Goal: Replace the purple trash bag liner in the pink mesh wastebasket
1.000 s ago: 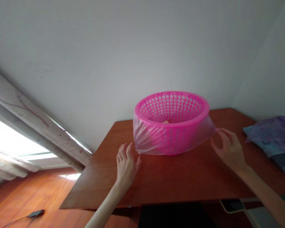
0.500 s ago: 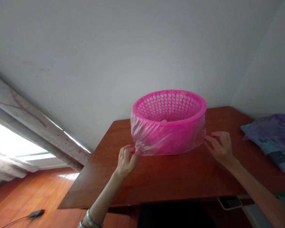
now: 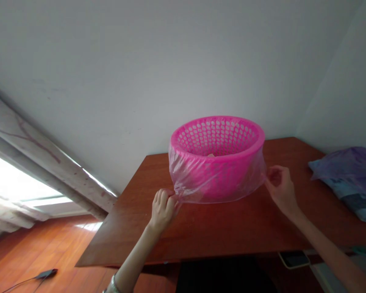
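Note:
A round pink basket (image 3: 218, 156) with a pattern of holes stands on the wooden table. Thin see-through plastic bag film (image 3: 189, 179) wraps around the near outside of its wall, hanging from the rim. My left hand (image 3: 164, 208) pinches the gathered lower edge of the bag at the basket's near left. On the right side, my right hand (image 3: 282, 189) pinches the bag's edge between thumb and finger, a little away from the basket wall. Something small and pale (image 3: 211, 155) shows inside the basket; its kind cannot be made out.
The brown table (image 3: 225, 232) reaches back to the wall. At its right lies a folded bundle under purple plastic (image 3: 354, 175). A phone (image 3: 294, 259) sits below the near edge. A curtain (image 3: 49, 150) hangs at left; a black adapter (image 3: 46, 274) lies on the floor.
The bag's lower edge is drawn out a little farther from the basket. My right hand has shifted slightly left and up; my left hand has turned slightly, still pinching the bag.

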{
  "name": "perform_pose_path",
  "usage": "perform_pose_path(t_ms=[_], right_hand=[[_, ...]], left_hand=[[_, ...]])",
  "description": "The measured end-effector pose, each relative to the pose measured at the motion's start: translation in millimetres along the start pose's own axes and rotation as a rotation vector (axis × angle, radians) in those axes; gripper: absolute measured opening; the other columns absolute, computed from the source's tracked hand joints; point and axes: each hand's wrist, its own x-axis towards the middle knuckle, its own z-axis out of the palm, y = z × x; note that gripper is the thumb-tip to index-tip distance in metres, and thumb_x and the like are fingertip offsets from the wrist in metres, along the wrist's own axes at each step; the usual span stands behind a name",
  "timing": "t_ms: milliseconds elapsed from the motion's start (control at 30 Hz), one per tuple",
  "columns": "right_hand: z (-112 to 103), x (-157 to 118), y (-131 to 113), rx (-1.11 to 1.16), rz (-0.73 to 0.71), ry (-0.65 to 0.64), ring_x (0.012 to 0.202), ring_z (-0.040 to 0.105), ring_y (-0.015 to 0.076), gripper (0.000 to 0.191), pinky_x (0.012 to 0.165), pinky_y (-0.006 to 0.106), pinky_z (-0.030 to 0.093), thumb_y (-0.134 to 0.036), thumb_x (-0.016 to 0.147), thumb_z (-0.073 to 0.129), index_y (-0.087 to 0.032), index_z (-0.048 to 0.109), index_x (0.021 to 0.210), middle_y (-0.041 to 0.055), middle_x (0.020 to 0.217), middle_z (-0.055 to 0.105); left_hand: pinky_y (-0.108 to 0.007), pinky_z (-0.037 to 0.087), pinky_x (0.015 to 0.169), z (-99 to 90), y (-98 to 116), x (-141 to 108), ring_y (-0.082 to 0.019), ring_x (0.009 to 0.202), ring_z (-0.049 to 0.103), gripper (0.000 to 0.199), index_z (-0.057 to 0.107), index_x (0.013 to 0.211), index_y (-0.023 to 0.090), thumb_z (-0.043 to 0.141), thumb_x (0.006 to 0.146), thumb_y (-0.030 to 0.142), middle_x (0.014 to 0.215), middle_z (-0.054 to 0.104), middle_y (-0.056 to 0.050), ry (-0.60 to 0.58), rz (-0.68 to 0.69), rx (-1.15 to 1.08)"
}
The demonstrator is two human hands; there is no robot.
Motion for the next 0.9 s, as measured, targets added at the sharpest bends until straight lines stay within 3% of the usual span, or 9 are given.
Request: perform_pose_path(t_ms=[67,133,233,300,433,567,733,800,900], right_hand=[[4.8,-10.2,1.0,0.315,0.329,-0.105,0.081,0.060,0.0198,0.025,0.078,0.042,0.054,-0.042,0.079,0.061,-0.023,0.054,0.092,0.0059,0.088,0.059],[6.7,-22.8,-0.6,0.577,0.570,-0.288,0.089,0.064,0.0224,0.027,0.082,0.045,0.055,-0.048,0.085,0.048,-0.022,0.055,0.089,0.0093,0.093,0.062],[7.0,-39.5,-10.4,0.895,0.830,-0.410,0.111,0.061,0.0225,0.038,0.098,0.045,0.050,-0.054,0.088,0.040,-0.023,0.059,0.097,0.0107,0.114,0.062],[7.3,-46.4,-20.1,0.976,0.887,-0.354,0.116,0.059,0.0208,0.035,0.101,0.042,0.049,-0.053,0.088,0.045,-0.025,0.060,0.103,0.0080,0.122,0.061],[4.7,-53.8,-39.5,1.050,1.030,-0.210,0.099,0.067,0.0172,0.018,0.087,0.033,0.058,-0.031,0.079,0.067,-0.026,0.063,0.096,0.0036,0.107,0.068],[-3.2,-57.7,-62.9,1.169,1.163,-0.134,0.078,0.069,0.0140,0.018,0.071,0.027,0.060,-0.017,0.072,0.073,-0.023,0.064,0.087,0.0011,0.087,0.070],[7.0,-52.9,-91.4,1.271,1.208,-0.248,0.067,0.063,0.0114,0.028,0.057,0.024,0.056,-0.031,0.075,0.075,-0.019,0.063,0.097,0.0006,0.081,0.066],[16.1,-49.4,-97.7,1.260,1.211,-0.294,0.058,0.057,0.0083,0.028,0.048,0.021,0.051,-0.035,0.075,0.075,-0.019,0.062,0.094,-0.0022,0.074,0.061],[21.7,-43.6,-105.8,1.322,1.151,-0.304,0.052,0.048,0.0039,0.022,0.044,0.015,0.044,-0.026,0.076,0.075,-0.018,0.055,0.077,-0.0063,0.062,0.049]], left_hand=[[-0.034,0.042,0.084,11.6,7.0,-9.5,-0.021,0.076,0.048,0.021,0.061,0.067,0.022,0.080,0.059,0.019,0.073,0.054,-0.003,0.074,-0.123,-0.082],[-0.030,0.043,0.080,22.9,14.4,-20.9,-0.019,0.078,0.053,0.022,0.061,0.078,0.021,0.075,0.061,0.014,0.078,0.058,-0.003,0.059,-0.400,-0.324],[-0.035,0.045,0.090,33.0,25.4,-33.2,-0.025,0.101,0.061,0.031,0.063,0.095,0.015,0.066,0.064,0.016,0.103,0.066,-0.011,-0.182,-0.879,-0.919],[-0.040,0.040,0.101,35.5,33.5,-35.9,-0.029,0.118,0.056,0.031,0.064,0.098,0.012,0.060,0.068,0.019,0.120,0.063,-0.016,-0.253,-1.013,-1.229],[-0.037,0.038,0.106,38.3,53.1,-35.6,-0.024,0.123,0.054,0.021,0.069,0.089,0.015,0.051,0.079,0.017,0.124,0.065,-0.011,-0.152,-1.008,-1.406],[-0.038,0.041,0.103,42.5,71.2,-38.6,-0.023,0.118,0.058,0.026,0.071,0.093,0.016,0.049,0.081,0.019,0.119,0.068,-0.011,-0.186,-1.058,-1.489],[-0.042,0.044,0.101,57.5,88.9,-39.2,-0.027,0.115,0.060,0.028,0.071,0.098,0.014,0.055,0.077,0.023,0.113,0.070,-0.013,-0.267,-1.034,-1.550],[-0.042,0.046,0.100,66.7,95.7,-37.0,-0.025,0.108,0.065,0.021,0.070,0.095,0.015,0.055,0.083,0.024,0.103,0.073,-0.010,-0.217,-1.063,-1.486],[-0.038,0.049,0.097,76.6,105.3,-33.1,-0.019,0.095,0.069,0.017,0.070,0.089,0.019,0.053,0.091,0.023,0.092,0.075,-0.005,-0.110,-1.098,-1.396]])
